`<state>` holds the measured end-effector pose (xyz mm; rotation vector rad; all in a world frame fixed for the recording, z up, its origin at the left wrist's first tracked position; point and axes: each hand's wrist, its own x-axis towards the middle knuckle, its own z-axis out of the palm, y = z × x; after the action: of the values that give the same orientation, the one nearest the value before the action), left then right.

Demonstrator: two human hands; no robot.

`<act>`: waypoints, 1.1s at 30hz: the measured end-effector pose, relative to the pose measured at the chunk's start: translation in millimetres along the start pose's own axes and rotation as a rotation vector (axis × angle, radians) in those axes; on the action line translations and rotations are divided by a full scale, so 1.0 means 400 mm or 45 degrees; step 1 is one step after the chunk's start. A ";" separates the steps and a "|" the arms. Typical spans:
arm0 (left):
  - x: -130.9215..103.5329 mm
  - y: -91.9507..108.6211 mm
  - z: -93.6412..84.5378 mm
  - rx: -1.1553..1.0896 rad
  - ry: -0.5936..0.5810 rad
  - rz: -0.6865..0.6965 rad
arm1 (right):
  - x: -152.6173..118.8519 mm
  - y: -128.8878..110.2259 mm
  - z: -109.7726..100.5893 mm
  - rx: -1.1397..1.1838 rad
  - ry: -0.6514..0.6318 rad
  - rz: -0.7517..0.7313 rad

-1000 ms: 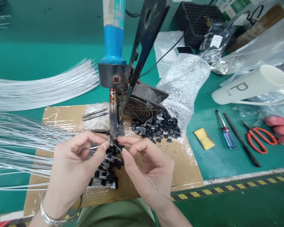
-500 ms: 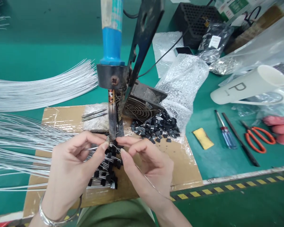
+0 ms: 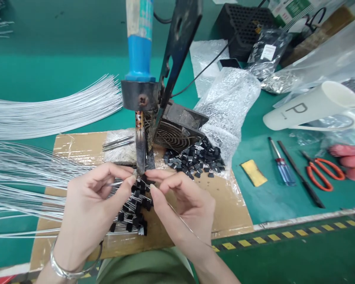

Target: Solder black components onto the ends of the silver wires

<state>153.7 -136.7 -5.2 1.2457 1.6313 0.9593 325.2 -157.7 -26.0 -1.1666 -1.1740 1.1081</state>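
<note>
A blue-handled soldering iron (image 3: 139, 59) points down in a black clamp, its tip between my fingertips. My left hand (image 3: 97, 205) pinches a thin white wire close to the tip. Across from it, my right hand (image 3: 185, 213) grips a thin solder wire (image 3: 183, 221) that trails back over the palm. The small joint under the tip is too small to make out. Below the fingers lie wires with black connector ends (image 3: 136, 217), partly hidden by my hands. A cardboard sheet (image 3: 225, 209) lies underneath.
A fan (image 3: 177, 130) stands behind the iron, beside a pile of black pieces (image 3: 197, 157). White wire bundles (image 3: 47, 118) spread left. Rightward are a yellow sponge (image 3: 253, 172), screwdriver (image 3: 284, 171), orange-handled pliers (image 3: 319, 177) and a white mug (image 3: 310, 104).
Both hands remain at the iron tip with only very slight shifts. My right hand has edged a little to the left.
</note>
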 end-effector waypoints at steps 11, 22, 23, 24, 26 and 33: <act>0.004 -0.002 0.003 0.002 0.001 -0.008 | 0.000 0.002 -0.003 -0.015 -0.010 0.019; -0.001 0.002 0.004 0.009 -0.013 -0.035 | -0.001 0.002 -0.004 -0.009 -0.001 0.014; -0.001 0.002 0.004 0.010 -0.012 -0.035 | 0.000 0.002 -0.004 -0.011 -0.002 0.008; -0.001 0.002 0.005 0.011 -0.011 -0.036 | 0.000 0.002 -0.005 -0.011 -0.002 -0.001; -0.001 0.002 0.005 0.014 -0.008 -0.032 | 0.001 0.001 -0.005 -0.013 -0.004 -0.014; -0.001 0.007 0.002 0.015 -0.026 -0.015 | 0.000 -0.003 -0.002 -0.016 0.020 0.014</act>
<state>155.3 -136.5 -2.8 1.2487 1.6289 0.9281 326.1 -158.0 -24.7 -1.1903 -1.1652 1.0995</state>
